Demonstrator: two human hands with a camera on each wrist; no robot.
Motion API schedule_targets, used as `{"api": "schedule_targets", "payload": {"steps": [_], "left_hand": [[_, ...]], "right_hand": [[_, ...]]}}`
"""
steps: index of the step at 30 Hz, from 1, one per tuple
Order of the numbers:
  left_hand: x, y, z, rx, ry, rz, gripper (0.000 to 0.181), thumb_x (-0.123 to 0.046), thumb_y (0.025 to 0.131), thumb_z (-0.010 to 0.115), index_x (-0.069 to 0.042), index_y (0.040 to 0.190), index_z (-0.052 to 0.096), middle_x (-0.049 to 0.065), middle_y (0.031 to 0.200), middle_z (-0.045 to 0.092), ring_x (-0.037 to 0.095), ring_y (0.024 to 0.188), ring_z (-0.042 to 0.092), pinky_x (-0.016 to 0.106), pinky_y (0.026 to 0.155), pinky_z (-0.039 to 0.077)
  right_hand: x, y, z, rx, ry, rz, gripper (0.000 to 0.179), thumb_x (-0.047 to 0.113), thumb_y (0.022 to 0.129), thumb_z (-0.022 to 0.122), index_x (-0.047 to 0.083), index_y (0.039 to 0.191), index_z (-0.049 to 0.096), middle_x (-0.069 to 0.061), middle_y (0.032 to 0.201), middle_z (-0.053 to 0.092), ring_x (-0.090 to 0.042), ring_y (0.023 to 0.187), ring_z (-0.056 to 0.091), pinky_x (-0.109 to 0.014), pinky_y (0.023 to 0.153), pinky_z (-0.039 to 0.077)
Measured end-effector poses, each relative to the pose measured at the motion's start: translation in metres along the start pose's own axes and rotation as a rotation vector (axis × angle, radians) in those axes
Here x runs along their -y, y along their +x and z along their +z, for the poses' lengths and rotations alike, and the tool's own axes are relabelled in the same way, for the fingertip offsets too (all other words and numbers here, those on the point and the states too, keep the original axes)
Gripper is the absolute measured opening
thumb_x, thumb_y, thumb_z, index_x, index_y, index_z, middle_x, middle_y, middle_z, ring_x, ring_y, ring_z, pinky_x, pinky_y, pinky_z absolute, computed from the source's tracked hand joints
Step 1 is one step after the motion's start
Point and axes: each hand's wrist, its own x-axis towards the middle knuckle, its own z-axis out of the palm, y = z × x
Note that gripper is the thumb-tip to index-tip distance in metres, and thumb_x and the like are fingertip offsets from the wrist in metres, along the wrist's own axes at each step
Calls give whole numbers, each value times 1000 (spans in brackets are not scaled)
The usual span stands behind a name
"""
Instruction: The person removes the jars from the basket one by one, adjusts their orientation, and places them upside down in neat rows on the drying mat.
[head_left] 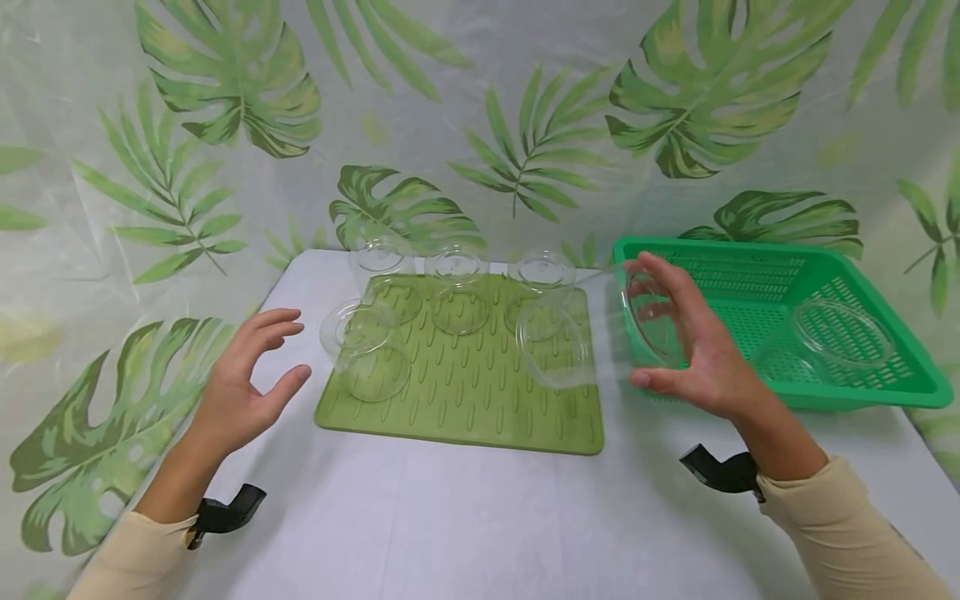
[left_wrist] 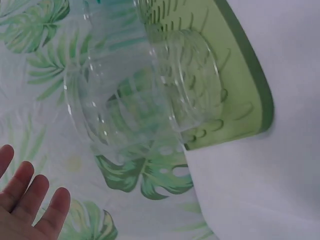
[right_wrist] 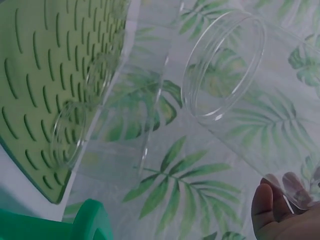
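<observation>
My right hand (head_left: 701,354) grips a clear cup (head_left: 592,333) by one end, fingers and thumb spread round it. The cup is tipped on its side, its other end toward the green mat (head_left: 465,425) and above its right part. In the right wrist view, fingertips curl at the far end of this cup (right_wrist: 225,70). My left hand (head_left: 243,379) is held apart from everything, its fingers loosely bent and holding nothing. Nearest to it, a clear cup (head_left: 360,333) stands at the mat's left side. In the left wrist view, its fingers (left_wrist: 37,197) show below that cup (left_wrist: 135,95).
Along the mat's back edge stand three more clear cups (head_left: 457,287) in a row. A green plastic basket (head_left: 787,254) sits at the right, with another clear cup (head_left: 840,333) in it. White cloth covers the table (head_left: 465,525); a leaf-patterned sheet (head_left: 420,125) hangs behind.
</observation>
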Motion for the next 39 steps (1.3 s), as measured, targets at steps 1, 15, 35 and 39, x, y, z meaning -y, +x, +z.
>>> {"api": "schedule_targets", "payload": {"steps": [1,15,35,39], "left_hand": [[1,-2,-1,7,13,-16,52,12,68,73,7,119,64,24,127,59,3,123,54,12,98,43],[31,-29,0,406,212,-233,48,-1,82,74,-1,128,61,13,129,62,25,117,56,30,85,53],[48,-46,22,570,0,-552,64,-3,83,74,15,138,46,31,140,48,47,123,54,50,95,54],[49,-46,25,602,65,-569,68,-7,82,77,17,138,46,30,142,47,45,114,62,49,93,55]], "right_hand": [[0,0,0,1,-6,1,102,18,74,85,-9,151,25,-10,152,40,-19,128,46,-24,97,42],[6,3,-2,106,-213,129,107,7,67,87,6,155,27,-5,156,33,-11,132,44,-16,100,40],[6,33,27,274,-426,158,110,21,67,91,15,157,27,-11,154,34,-27,133,41,-40,96,45],[4,39,32,305,-434,150,109,26,69,90,14,157,27,-12,155,33,-30,139,36,-54,103,43]]}}
